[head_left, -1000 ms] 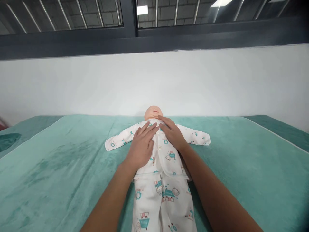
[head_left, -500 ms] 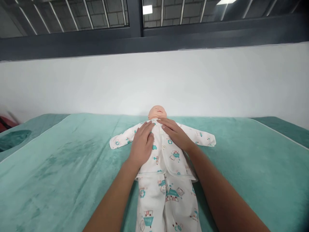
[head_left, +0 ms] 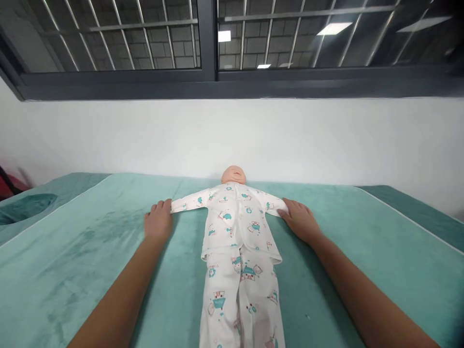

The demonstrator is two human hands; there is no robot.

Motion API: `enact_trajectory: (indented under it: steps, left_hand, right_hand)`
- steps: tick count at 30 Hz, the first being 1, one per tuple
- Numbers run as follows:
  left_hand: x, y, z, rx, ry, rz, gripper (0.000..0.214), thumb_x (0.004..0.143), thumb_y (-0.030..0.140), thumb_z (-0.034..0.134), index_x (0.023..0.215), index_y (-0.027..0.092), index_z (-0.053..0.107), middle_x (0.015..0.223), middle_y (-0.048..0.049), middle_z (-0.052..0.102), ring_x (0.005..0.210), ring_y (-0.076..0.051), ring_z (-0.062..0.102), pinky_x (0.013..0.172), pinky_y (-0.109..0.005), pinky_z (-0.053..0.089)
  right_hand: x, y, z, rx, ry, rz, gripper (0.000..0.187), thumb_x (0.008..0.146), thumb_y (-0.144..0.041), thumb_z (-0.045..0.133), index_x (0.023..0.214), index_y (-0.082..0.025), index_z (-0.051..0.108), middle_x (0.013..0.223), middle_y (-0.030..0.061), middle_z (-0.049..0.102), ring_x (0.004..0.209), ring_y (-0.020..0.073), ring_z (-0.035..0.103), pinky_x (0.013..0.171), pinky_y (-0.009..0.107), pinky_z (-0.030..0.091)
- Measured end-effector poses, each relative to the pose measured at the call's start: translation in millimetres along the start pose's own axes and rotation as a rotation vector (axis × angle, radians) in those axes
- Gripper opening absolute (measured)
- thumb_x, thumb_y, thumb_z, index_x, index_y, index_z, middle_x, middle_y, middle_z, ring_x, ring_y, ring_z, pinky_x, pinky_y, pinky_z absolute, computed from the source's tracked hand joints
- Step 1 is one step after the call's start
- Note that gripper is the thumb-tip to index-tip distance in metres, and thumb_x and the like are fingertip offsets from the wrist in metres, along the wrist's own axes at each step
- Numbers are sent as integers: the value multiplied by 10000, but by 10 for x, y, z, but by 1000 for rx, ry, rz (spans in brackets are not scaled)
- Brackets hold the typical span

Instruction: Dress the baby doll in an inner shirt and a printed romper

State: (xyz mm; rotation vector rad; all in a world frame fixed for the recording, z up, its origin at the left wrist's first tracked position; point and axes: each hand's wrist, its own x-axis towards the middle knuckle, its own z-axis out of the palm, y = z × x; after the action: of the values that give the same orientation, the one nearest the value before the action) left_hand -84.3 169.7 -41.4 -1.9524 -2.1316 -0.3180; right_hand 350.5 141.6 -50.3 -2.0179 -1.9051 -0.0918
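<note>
A baby doll (head_left: 234, 174) lies on its back, dressed in a white long-sleeved top (head_left: 226, 220) and white trousers (head_left: 221, 299), both with a teal and pink print. Its arms are spread to the sides. My left hand (head_left: 158, 220) is closed on the end of the left sleeve (head_left: 190, 202). On the other side, the end of the right sleeve (head_left: 271, 204) sits between the thumb and fingers of my right hand (head_left: 300, 220). Both cuffs are partly hidden by my fingers. The trouser legs run out of view at the bottom.
A teal plush cover (head_left: 90, 261) lies under the doll, with darker teal parts at both sides. Behind it stands a white wall (head_left: 145, 140) below a dark window frame (head_left: 126, 87) with metal bars. Something red (head_left: 14, 182) shows at the far left edge.
Both hands have left the chest of the top and moved outward, one to each sleeve end, closing there. The view has tilted up, showing more window.
</note>
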Motion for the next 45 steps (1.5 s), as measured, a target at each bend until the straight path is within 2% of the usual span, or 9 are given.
enact_trajectory:
  steps: [5, 11, 15, 20, 26, 30, 32, 36, 45]
  left_hand:
    - [44, 1, 45, -8, -17, -66, 390, 885, 101, 300, 1174, 163, 554, 1148, -151, 583, 1100, -323, 515, 837, -461, 459]
    - [-18, -33, 56, -197, 98, -118, 434, 879, 138, 343, 1266, 152, 540, 1254, -172, 544, 1158, -354, 494, 873, -489, 469]
    - [-82, 105, 32, -423, 264, 112, 468, 893, 130, 318, 1326, 140, 494, 1353, -130, 520, 1277, -263, 446, 1051, -404, 393]
    - [-97, 247, 119, -399, 67, 330, 481, 970, 375, 328, 1410, 196, 400, 1481, -87, 433, 1356, -269, 384, 1119, -451, 298]
    - [-177, 198, 46, -351, 117, 138, 442, 954, 359, 360, 1293, 119, 512, 1292, -167, 577, 1215, -330, 501, 1001, -476, 401]
    - [-392, 425, -245, -636, 251, 238, 305, 957, 362, 393, 1106, 186, 593, 1148, -93, 636, 1091, -252, 561, 935, -396, 439]
    - [-546, 585, -390, -836, 143, 332, 261, 963, 363, 393, 936, 200, 595, 934, -32, 656, 861, -172, 602, 779, -305, 474]
    - [-785, 768, -567, -876, -15, 599, 268, 931, 362, 472, 733, 190, 527, 649, 38, 532, 576, -101, 472, 559, -240, 366]
    - [-848, 766, -621, -927, 33, 841, 415, 955, 271, 432, 556, 192, 352, 522, 44, 341, 494, -96, 317, 478, -269, 250]
  right_hand:
    - [-137, 393, -120, 10, -23, 129, 474, 944, -400, 358, 1340, -185, 504, 1383, 112, 532, 1239, 290, 488, 1021, 437, 377]
    - [-111, 226, -152, -1, 39, 369, 441, 896, -439, 413, 1190, -172, 605, 1184, 167, 623, 1069, 340, 569, 849, 447, 446]
    - [-60, 258, -115, 197, 86, 386, 365, 832, -353, 497, 1130, -176, 614, 1038, 106, 673, 928, 256, 611, 808, 362, 459]
    - [11, 398, -92, 170, 309, 369, 339, 779, -245, 493, 1067, -143, 640, 1049, 131, 633, 897, 242, 585, 859, 389, 450]
    - [-339, -254, -278, 484, 418, 119, 234, 854, -330, 531, 1034, -202, 607, 977, 64, 621, 869, 196, 583, 791, 337, 470]
    - [-756, -926, -380, 669, 106, -168, 228, 938, -341, 467, 770, -208, 543, 735, -4, 560, 691, 141, 524, 652, 272, 418]
    - [-886, -1107, -396, 649, 9, -314, 222, 932, -325, 499, 748, -202, 512, 725, -9, 533, 643, 123, 479, 603, 260, 384]
    - [-949, -1154, -400, 536, -9, -467, 204, 889, -277, 592, 751, -201, 463, 696, -24, 487, 589, 101, 411, 549, 246, 325]
    - [-1130, -1321, -591, 509, -273, -869, 275, 874, -403, 619, 720, -205, 506, 651, -12, 510, 641, 140, 432, 611, 296, 315]
